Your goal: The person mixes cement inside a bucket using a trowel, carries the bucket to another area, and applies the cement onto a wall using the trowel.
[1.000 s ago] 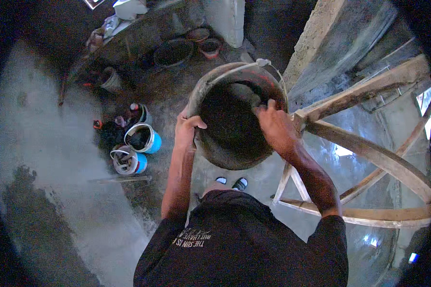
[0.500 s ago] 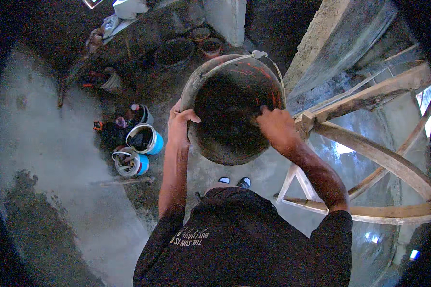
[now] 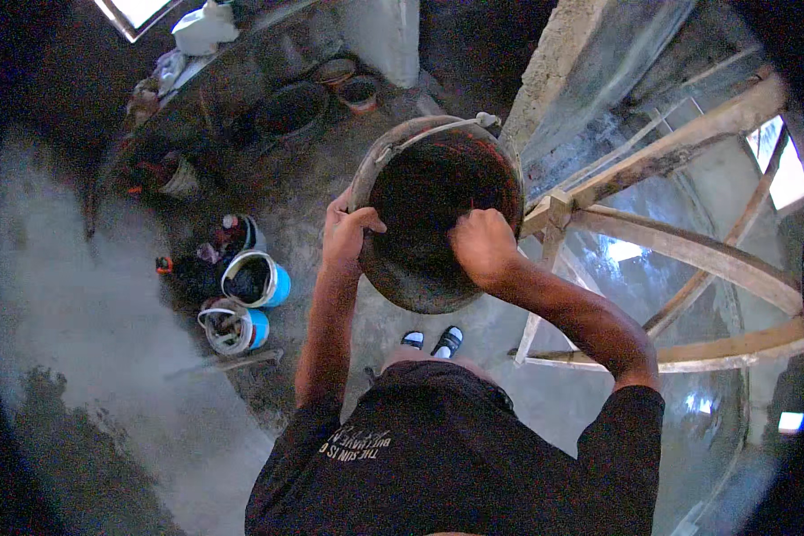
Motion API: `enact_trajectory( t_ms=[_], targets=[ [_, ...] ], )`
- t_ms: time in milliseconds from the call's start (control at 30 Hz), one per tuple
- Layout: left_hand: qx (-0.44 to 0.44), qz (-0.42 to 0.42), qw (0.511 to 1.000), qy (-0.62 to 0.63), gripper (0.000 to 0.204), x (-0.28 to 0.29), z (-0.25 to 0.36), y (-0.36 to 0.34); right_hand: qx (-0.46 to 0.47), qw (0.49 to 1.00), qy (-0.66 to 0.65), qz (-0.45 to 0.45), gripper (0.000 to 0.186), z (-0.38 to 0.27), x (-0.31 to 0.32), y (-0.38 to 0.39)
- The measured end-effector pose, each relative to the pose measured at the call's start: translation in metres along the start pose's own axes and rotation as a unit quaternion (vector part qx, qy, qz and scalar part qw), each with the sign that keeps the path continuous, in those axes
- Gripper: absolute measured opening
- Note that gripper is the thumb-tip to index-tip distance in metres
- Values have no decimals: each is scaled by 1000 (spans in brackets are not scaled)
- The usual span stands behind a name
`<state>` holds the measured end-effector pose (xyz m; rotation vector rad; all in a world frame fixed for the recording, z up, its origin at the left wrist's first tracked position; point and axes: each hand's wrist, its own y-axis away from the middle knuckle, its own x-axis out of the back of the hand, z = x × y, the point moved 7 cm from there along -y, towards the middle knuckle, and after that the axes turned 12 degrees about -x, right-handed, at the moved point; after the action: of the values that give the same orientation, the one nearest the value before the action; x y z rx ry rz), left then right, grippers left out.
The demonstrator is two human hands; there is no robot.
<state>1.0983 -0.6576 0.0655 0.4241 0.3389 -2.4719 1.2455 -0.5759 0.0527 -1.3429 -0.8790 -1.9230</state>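
Observation:
A dark, rounded bucket (image 3: pixel 373 166) with a grimy rim and a wire handle is held up in front of me, its mouth tilted toward me. My left hand (image 3: pixel 345 234) clamps the bucket's left side, thumb over the rim and fingers around the outside. Inside the mouth, at the lower right, my right hand (image 3: pixel 486 247) is closed in a fist against the dark interior. Whatever that fist holds is hidden by the hand and the shadow. Reddish streaks show faintly on the inner wall.
Left of me on the floor stand two white-and-blue pails (image 3: pixel 280 288) (image 3: pixel 258 330) with things in them. A stick (image 3: pixel 246 359) lies beside them. Dark tubs (image 3: pixel 359 93) sit farther back, near a concrete pillar (image 3: pixel 393 40). A curved wooden frame (image 3: pixel 688 246) rises close on my right.
My right hand has moved left, farther into the bucket's mouth. The bucket has turned slightly, and the whole view has shifted a little. My left hand keeps its hold on the rim.

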Motion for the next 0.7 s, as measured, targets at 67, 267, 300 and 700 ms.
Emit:
enact_trajectory(
  t_ms=[67,267,300,700],
  targets=[
    [21,-24,999,-36,52,2,-7,-2,23,999,-30,4,12,-5,5,8],
    [10,-47,999,-20,48,-13,-17,17,83,983,-164,5,14,17,0,37],
    [35,-33,998,-33,46,-13,-19,21,76,981,-175,-24,14,24,-5,42],
    [64,-22,997,-48,41,-51,-29,114,-192,973,-53,116,13,65,1,183]
  ],
)
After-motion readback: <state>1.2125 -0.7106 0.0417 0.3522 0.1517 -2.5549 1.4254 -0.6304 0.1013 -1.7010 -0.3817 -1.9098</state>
